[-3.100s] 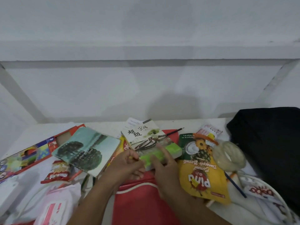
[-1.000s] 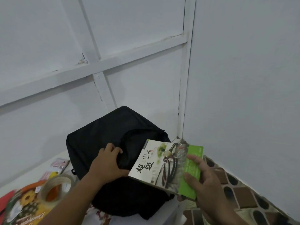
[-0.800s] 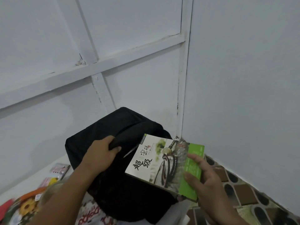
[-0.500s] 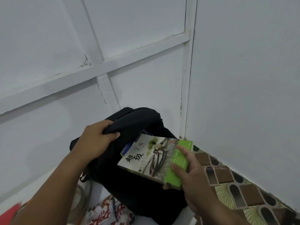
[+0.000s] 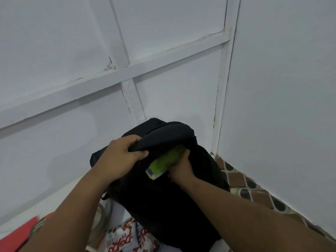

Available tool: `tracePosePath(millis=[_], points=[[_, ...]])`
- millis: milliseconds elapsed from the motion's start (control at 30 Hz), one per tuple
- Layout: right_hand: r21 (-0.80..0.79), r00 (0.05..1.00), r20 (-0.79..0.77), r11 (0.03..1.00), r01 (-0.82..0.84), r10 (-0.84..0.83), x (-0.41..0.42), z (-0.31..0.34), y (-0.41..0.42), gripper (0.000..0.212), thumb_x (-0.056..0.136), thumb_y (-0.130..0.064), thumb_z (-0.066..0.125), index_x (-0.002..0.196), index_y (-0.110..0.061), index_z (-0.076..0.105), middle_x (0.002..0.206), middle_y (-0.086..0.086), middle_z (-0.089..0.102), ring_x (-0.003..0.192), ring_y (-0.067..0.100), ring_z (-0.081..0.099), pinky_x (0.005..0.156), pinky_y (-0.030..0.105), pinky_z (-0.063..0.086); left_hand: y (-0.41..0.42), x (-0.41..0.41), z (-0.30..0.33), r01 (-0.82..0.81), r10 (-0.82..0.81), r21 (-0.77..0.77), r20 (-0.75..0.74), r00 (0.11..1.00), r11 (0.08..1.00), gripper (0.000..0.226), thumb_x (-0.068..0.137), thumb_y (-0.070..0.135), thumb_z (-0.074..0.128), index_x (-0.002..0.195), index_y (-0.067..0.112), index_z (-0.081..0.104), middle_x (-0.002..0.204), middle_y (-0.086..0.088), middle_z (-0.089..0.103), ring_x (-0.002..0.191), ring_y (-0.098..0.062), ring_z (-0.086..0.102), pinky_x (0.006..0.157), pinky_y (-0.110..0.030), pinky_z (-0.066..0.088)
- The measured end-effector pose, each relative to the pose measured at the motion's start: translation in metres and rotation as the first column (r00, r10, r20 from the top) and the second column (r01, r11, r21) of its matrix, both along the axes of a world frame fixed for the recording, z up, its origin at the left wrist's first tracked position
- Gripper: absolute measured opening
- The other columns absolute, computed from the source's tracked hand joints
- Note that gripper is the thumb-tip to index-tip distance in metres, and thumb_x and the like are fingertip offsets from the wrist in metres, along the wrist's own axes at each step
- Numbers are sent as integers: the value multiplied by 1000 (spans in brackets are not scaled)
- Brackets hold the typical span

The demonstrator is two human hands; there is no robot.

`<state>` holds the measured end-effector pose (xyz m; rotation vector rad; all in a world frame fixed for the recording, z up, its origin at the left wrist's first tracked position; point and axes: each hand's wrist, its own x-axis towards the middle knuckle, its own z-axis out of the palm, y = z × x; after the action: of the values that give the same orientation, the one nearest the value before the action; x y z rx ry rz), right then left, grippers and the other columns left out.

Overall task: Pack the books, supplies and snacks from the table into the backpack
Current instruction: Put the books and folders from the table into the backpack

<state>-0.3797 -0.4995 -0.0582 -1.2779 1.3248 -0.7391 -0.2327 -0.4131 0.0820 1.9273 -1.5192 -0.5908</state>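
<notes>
Halfway into the black backpack (image 5: 163, 193), a green-spined book (image 5: 162, 163), only its spine and one blue-marked lower corner left showing at the mouth of the main compartment; cover and page edges already swallowed by the dark opening. Gripped from below and from the side by the right hand (image 5: 180, 169), fingers curled round the exposed end, evidently to steer and push it down along the inner wall. Above it, pinched and lifted by the left hand (image 5: 121, 157), the flap (image 5: 163, 139) of the bag, thumb under the fabric edge and fingers over the top, most likely to hold the mouth wide enough for the book to pass without snagging. Both hands clamped, then, each on its own thing, close together across the opening. Bag standing upright on the white tabletop (image 5: 60, 199), pushed into the corner where two white panelled walls (image 5: 272, 106) meet, probably for support while being loaded. Near the foot of the bag, at the bottom edge of the view, a white snack packet with red lettering (image 5: 127, 240), a clear roll of tape (image 5: 101, 215) partly hidden behind the left forearm, and a red item (image 5: 16, 235), none yet packed. Beyond the tabletop on the right, patterned brown floor tiles (image 5: 254, 188). Contents deeper inside the bag too dark to tell.
</notes>
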Motion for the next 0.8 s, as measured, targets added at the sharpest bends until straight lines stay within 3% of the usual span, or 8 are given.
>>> tracePosePath(millis=[167, 300, 367, 433, 533, 633, 733, 800], points=[[-62, 999, -12, 997, 43, -44, 2, -16, -10, 58, 74, -26, 72, 109, -28, 26, 96, 12, 67, 78, 39, 72, 68, 53, 61, 4, -9, -2, -40, 40, -4, 19, 999, 999, 12, 82, 21, 76, 91, 27, 70, 86, 5, 71, 84, -11, 66, 77, -26, 48], [25, 998, 65, 1000, 8, -10, -3, -20, -12, 54, 85, -21, 76, 115, -20, 31, 90, 14, 65, 43, 26, 64, 36, 29, 48, 7, -11, -12, -84, 84, 8, -2, 996, 996, 14, 82, 23, 77, 92, 29, 70, 86, 7, 72, 82, -8, 66, 76, -25, 49], [34, 995, 102, 999, 16, -19, -7, -20, -7, 34, 91, -20, 68, 111, -17, 40, 89, 9, 64, 45, 24, 62, 38, 34, 51, 14, -13, -25, -112, 113, 22, -23, 993, 993, 15, 82, 25, 77, 93, 30, 69, 86, 8, 72, 81, -6, 67, 75, -23, 49], [-6, 991, 117, 998, 64, -63, -16, -18, 6, 14, 93, -18, 62, 100, -20, 50, 84, 7, 64, 57, 26, 65, 56, 46, 59, 25, -17, -46, -141, 146, 65, -65, 987, 988, 16, 84, 30, 77, 96, 32, 68, 88, 10, 72, 80, -3, 66, 73, -19, 48], [-155, 996, 91, 988, 4, 10, -37, -9, 40, 16, 88, -13, 62, 84, -27, 56, 78, -1, 65, 70, 19, 65, 74, 45, 57, 46, -27, -82, -157, 166, 100, -86, 982, 982, 25, 84, 44, 75, 106, 40, 64, 98, 21, 70, 89, 7, 65, 77, -16, 45], [-367, 956, 112, 905, -214, 271, -56, 7, 83, 25, 85, -2, 65, 77, -26, 61, 74, -6, 65, 71, 12, 64, 68, 24, 52, 68, -45, -106, -123, 127, 66, -55, 990, 990, 42, 83, 47, 74, 120, 52, 53, 117, 33, 62, 111, 14, 55, 94, -14, 44], [-575, 878, 124, 755, -315, 462, -57, 19, 106, 26, 86, 3, 64, 78, -21, 61, 73, -6, 62, 67, 17, 62, 61, 28, 51, 97, -57, -117, -101, 104, 41, -74, 992, 994, 62, 82, 42, 74, 136, 50, 45, 143, 26, 47, 134, 12, 39, 113, -22, 35], [-618, 840, 144, 710, -336, 523, -45, 26, 115, 20, 88, 1, 65, 81, -18, 62, 74, -6, 62, 65, 16, 61, 58, 28, 50, 122, -61, -118, -164, 160, -5, -174, 972, 987, 63, 83, 18, 76, 138, 39, 53, 143, 17, 53, 135, -1, 46, 112, -31, 41]])
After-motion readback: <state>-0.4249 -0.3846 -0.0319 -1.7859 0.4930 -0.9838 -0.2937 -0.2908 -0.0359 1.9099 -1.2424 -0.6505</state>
